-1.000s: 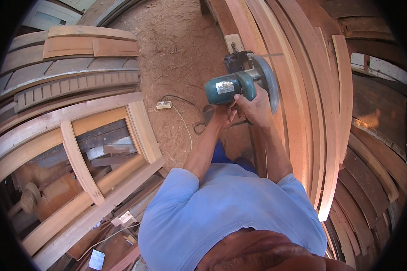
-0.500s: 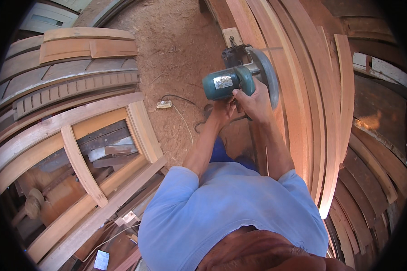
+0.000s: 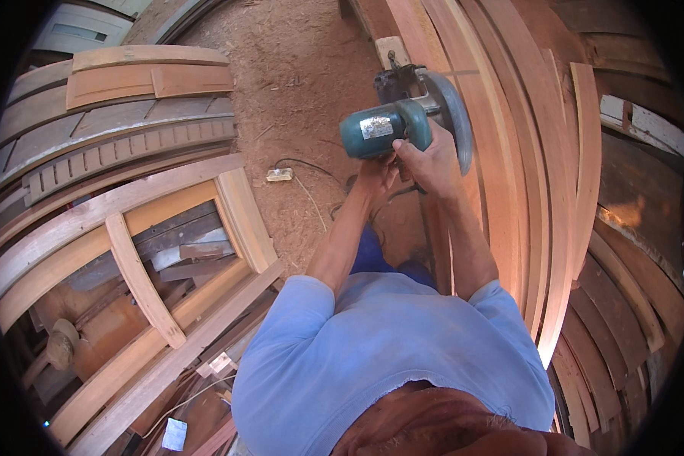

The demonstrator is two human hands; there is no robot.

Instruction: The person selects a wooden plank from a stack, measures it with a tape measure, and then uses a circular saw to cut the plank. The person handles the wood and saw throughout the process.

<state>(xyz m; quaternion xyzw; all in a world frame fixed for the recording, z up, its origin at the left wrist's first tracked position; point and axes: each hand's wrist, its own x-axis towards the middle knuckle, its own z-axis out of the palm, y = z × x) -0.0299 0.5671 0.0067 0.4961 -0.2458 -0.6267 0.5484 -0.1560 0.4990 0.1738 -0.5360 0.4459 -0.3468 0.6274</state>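
Jutting beyond right grip: saw

Saw: teal-green motor housing and handle, silvery label on the housing, grey blade guard, black front bracket. Planks: reddish-brown, lengthwise pale streaks. Shirt plain light blue, trousers deeper blue. Ground: reddish-brown, flecked paler. Socket block cream, one cord pale. Wooden frame: light tan, some members yellower. Slotted board: dull brown, row of dark stripes. Panelled board orange-brown. Board at far right: patchy white, brown gap. Small packet pale blue.
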